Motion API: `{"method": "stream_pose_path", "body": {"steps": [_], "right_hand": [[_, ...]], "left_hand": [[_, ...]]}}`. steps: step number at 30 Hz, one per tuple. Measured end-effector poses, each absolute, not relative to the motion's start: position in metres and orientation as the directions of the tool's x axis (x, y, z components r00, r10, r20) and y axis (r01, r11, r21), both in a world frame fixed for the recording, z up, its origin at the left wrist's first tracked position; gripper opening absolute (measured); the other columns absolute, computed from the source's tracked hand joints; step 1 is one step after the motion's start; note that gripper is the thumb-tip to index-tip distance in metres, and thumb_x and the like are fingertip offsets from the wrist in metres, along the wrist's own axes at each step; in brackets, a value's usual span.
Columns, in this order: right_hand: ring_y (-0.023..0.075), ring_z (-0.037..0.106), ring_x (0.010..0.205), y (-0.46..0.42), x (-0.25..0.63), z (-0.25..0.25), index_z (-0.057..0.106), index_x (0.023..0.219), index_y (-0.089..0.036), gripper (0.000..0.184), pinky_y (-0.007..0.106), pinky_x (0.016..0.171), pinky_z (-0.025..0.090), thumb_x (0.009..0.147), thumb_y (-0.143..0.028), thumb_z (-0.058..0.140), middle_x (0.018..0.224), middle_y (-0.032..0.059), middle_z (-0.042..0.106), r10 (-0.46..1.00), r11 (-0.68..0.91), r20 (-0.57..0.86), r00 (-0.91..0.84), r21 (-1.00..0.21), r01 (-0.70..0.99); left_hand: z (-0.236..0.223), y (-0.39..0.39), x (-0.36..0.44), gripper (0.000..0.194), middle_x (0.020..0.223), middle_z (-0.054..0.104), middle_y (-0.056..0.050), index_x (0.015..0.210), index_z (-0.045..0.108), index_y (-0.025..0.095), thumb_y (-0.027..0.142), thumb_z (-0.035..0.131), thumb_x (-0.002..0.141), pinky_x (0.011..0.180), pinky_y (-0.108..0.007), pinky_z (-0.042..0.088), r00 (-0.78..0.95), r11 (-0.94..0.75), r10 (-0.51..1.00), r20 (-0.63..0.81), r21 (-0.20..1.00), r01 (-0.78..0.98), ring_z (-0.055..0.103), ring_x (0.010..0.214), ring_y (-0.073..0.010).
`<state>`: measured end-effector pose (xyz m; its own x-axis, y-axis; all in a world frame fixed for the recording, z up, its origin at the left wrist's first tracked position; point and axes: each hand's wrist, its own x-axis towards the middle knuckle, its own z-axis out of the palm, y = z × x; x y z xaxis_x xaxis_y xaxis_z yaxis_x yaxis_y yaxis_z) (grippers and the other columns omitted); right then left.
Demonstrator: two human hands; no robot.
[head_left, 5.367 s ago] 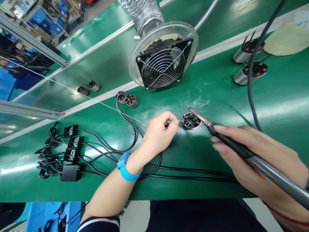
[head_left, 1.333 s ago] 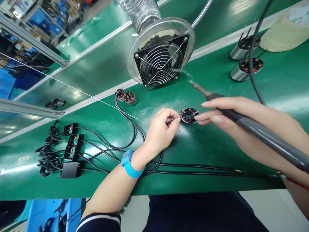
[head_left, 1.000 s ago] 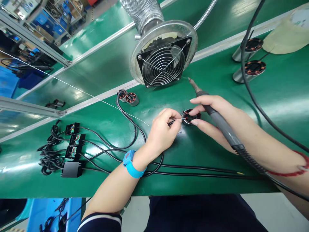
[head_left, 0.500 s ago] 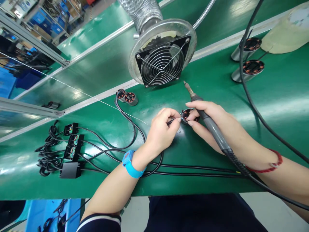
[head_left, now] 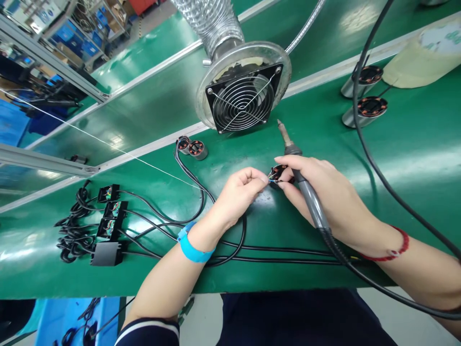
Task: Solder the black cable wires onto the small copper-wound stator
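My left hand [head_left: 239, 192], with a blue wrist strap, pinches thin wires at the edge of a small round stator [head_left: 279, 172] with copper windings, which lies on the green bench [head_left: 324, 144]. My right hand [head_left: 324, 192] holds a soldering iron [head_left: 300, 175] along its palm, tip pointing away toward the fan, and its fingertips touch the stator too. A black cable [head_left: 230, 240] runs under my left wrist toward the stator. A thin solder wire [head_left: 108, 144] stretches in from the far left toward my left hand.
A fume fan [head_left: 243, 98] on a ribbed silver duct stands just behind the stator. Two stators [head_left: 192, 146] lie left of it, two on metal cylinders [head_left: 363, 103] at right. Black connector boxes [head_left: 108, 226] with coiled cables lie at left. A beige roll [head_left: 421, 57] sits far right.
My right hand has swung the iron's tip up and away from the stator and its fingers have come down onto the stator. My left hand stayed pinching at the stator's edge.
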<state>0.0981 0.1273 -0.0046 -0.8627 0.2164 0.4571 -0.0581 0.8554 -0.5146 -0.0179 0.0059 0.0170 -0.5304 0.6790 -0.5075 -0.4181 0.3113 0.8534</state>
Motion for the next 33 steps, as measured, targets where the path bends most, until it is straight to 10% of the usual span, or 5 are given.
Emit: {"method": "stream_pose_path", "body": {"steps": [16, 33], "right_hand": [[0.0123, 0.063, 0.073, 0.1231, 0.1008, -0.0054, 0.048, 0.124, -0.022, 0.038, 0.023, 0.071, 0.054, 0.088, -0.02, 0.059, 0.085, -0.0008, 0.062, 0.363, 0.509, 0.297, -0.884, -0.857, -0.079], [0.0167, 0.064, 0.081, 0.1191, 0.0986, -0.0023, 0.045, 0.13, -0.022, 0.04, 0.031, 0.08, 0.055, 0.09, -0.018, 0.052, 0.093, 0.003, 0.062, 0.273, 0.665, 0.346, -0.898, -0.743, -0.084]], "left_hand": [[0.0178, 0.0019, -0.019, 0.011, 0.053, 0.041, 0.007, 0.07, 0.052, 0.013, 0.012, 0.056, 0.081, 0.042, -0.016, 0.02, -0.468, 0.277, 0.735, -0.491, 0.847, -0.453, 0.03, 0.043, -0.0019], [0.0143, -0.0032, -0.0229, 0.017, 0.057, 0.043, 0.007, 0.071, 0.052, 0.014, 0.028, 0.062, 0.075, 0.054, -0.021, 0.028, -0.478, 0.267, 0.8, -0.363, 0.929, -0.258, 0.035, 0.052, -0.0046]]}}
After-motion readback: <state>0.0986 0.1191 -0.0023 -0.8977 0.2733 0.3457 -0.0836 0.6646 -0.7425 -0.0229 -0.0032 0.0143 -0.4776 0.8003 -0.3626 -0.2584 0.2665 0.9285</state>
